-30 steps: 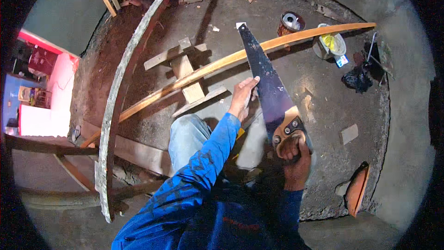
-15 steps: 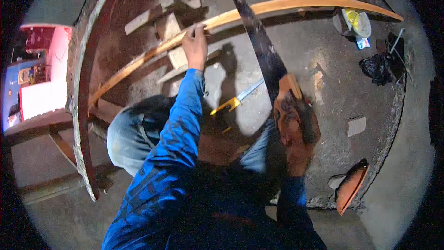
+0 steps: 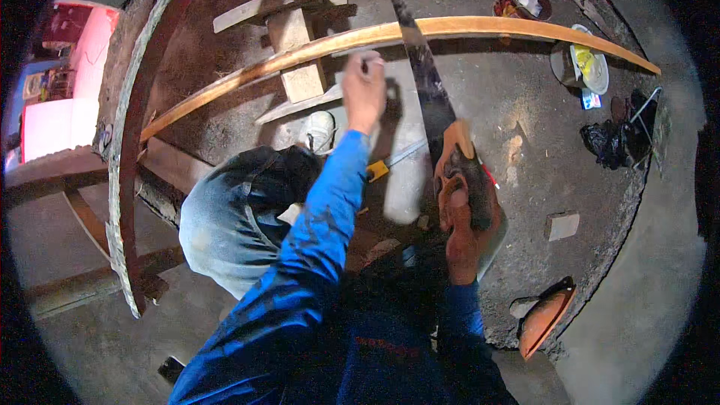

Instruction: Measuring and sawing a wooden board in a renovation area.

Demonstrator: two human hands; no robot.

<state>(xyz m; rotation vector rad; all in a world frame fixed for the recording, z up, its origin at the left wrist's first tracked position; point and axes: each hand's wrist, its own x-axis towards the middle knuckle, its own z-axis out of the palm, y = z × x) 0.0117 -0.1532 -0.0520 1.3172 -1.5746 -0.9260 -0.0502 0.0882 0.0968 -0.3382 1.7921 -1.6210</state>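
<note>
My right hand [image 3: 463,232] grips the wooden handle of a handsaw [image 3: 427,79]. The dark blade points away from me, and its far part crosses a long wooden strip [image 3: 330,46] in the picture; whether they touch I cannot tell. My left hand [image 3: 365,94] hovers just on the near side of the strip, apart from it, with its fingers curled together. Anything inside those fingers is too small to make out. Under the strip lies a wooden block stand [image 3: 303,82] with crosspieces. A yellow-handled tool [image 3: 376,171] with a pale blade rests on the floor, partly behind my left arm.
A long rough board [image 3: 120,180] rises at the left. At the right are a whitish tub [image 3: 595,71], a black plastic bag [image 3: 604,142], a pale block [image 3: 562,226] and an orange-red dish-like object [image 3: 546,322]. A round container [image 3: 525,0] stands at the back.
My left hand has come off the strip and moved right and nearer to me. The saw stays in my right hand. The view has shifted, and a shoe now shows beside the block stand.
</note>
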